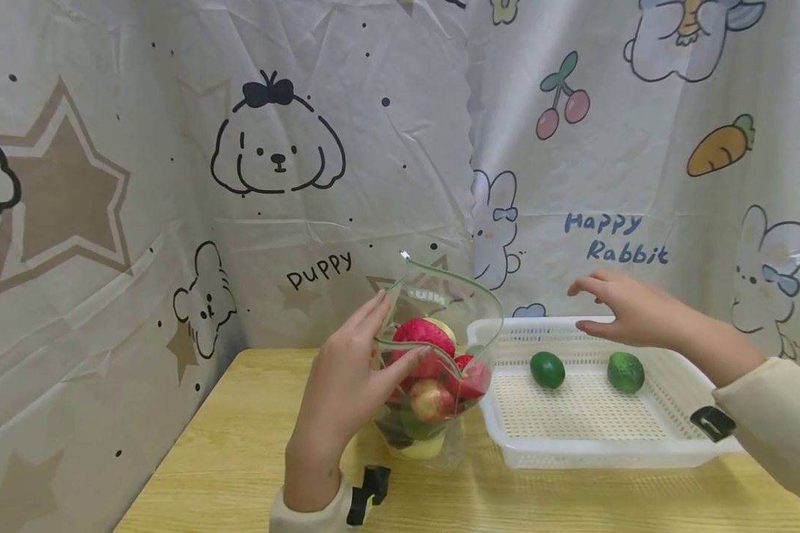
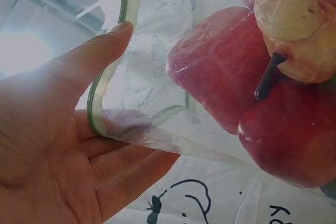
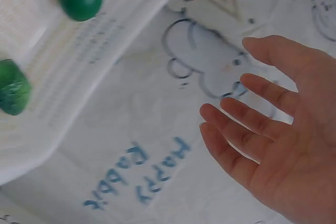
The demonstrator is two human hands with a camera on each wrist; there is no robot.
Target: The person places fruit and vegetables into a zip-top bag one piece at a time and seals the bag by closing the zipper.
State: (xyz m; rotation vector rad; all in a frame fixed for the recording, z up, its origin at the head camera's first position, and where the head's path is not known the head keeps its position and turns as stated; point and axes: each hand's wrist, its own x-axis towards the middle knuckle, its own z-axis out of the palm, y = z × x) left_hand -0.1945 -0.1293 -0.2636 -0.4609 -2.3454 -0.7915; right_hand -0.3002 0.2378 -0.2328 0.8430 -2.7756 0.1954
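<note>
My left hand (image 1: 347, 377) holds the rim of a clear zip bag (image 1: 483, 314) with a green seal line; its mouth is spread wide. In the left wrist view the thumb (image 2: 113, 43) lies at the rim and the other fingers pass behind the bag's wall. Several red fruits (image 2: 218, 66) and a yellowish, stemmed fruit (image 2: 294, 19) fill the bag, with dark green pieces lower down. Above the back of a white basket (image 1: 607, 450) hovers my right hand (image 1: 630, 311), fingers loosely spread and holding nothing. A smooth dark green fruit (image 1: 547, 369) and a mottled green one (image 1: 625, 371) lie apart in the basket.
The bag stands on a wooden table (image 1: 233, 444), close to the basket's left wall. A white printed curtain (image 1: 387, 170) hangs behind the table and along its left side.
</note>
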